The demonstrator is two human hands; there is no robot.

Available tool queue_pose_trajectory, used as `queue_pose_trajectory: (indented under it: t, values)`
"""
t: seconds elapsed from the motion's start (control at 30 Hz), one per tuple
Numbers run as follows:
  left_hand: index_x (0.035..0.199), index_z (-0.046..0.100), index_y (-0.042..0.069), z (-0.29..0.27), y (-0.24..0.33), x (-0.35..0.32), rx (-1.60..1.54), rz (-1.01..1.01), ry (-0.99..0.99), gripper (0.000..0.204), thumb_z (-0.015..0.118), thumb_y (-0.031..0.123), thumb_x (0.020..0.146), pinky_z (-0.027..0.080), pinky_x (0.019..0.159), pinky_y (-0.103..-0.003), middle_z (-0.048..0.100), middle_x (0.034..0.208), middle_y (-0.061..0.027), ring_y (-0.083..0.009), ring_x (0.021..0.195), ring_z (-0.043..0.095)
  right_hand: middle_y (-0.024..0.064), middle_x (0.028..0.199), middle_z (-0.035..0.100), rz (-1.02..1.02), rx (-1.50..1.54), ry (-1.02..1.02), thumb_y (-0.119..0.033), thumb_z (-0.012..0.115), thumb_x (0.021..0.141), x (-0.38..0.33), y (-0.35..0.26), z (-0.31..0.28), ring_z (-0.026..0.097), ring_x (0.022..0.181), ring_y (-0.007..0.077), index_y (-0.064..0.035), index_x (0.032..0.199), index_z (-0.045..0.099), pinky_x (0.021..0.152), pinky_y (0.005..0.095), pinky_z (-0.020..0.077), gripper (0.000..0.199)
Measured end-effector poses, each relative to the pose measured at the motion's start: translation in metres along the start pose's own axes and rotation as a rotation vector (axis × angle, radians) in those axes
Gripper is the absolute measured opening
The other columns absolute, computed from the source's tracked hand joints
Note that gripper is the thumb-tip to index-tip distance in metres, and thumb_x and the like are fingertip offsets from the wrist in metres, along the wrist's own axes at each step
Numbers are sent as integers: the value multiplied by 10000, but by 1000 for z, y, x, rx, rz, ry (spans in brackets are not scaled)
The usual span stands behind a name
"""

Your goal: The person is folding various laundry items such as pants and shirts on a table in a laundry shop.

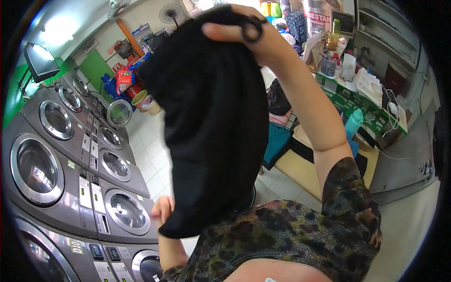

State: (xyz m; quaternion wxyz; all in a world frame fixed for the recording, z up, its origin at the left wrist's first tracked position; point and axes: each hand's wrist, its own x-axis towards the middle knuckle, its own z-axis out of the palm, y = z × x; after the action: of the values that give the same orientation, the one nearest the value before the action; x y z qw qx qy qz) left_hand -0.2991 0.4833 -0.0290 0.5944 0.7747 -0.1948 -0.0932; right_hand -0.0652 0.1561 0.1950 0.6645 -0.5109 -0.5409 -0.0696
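A black garment point(213, 127) hangs stretched out in front of me and fills the middle of the view. High up, my right hand point(239, 33) is closed on its top edge, the thumb lying across the near side and part of the fingers hidden. A small black loop point(252, 31) lies against that hand. Low on the left, my left hand point(163, 209) is beside the garment's lower edge, its fingers curled. The cloth covers part of this hand, so what it grips, if anything, is hidden.
Stacked grey front-loading machines point(77, 164) line the left side, one with its round door point(119, 113) swung out. To the right stands a low table point(300, 171) with folded clothes point(277, 141). Behind it, a green counter point(352, 94) carries papers, a pen basket and bottles.
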Motion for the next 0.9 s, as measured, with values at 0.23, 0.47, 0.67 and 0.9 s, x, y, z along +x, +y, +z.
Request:
queue_pose_trajectory:
  t: [0.23,0.47,0.67,0.9]
  values:
    - [733,547,-12,-15,15,12,97,33,14,132,649,70,725,410,776,-322,586,906,-144,-248,843,547,130,829,642,-159,-329,-155,-336,753,657,44,43,82,604,759,229,-61,912,635,704,319,463,393]
    - [766,543,-5,-22,17,21,151,124,81,140,642,89,735,405,790,-326,581,927,-141,-252,863,539,167,1228,442,-11,-496,-343,-252,654,770,-75,175,78,555,974,325,-73,1300,316,808,351,472,654]
    - [795,539,0,-22,10,20,175,191,187,151,635,105,743,401,801,-330,577,944,-138,-254,879,533,78,958,564,843,332,-60,-381,607,829,-236,182,79,577,860,144,-19,1162,409,737,269,472,531]
    - [829,535,7,-7,-7,11,155,140,202,167,628,124,753,396,815,-334,572,964,-135,-258,899,526,61,1077,579,857,278,-269,-231,739,728,-290,151,81,526,981,147,10,1192,466,888,289,406,590]
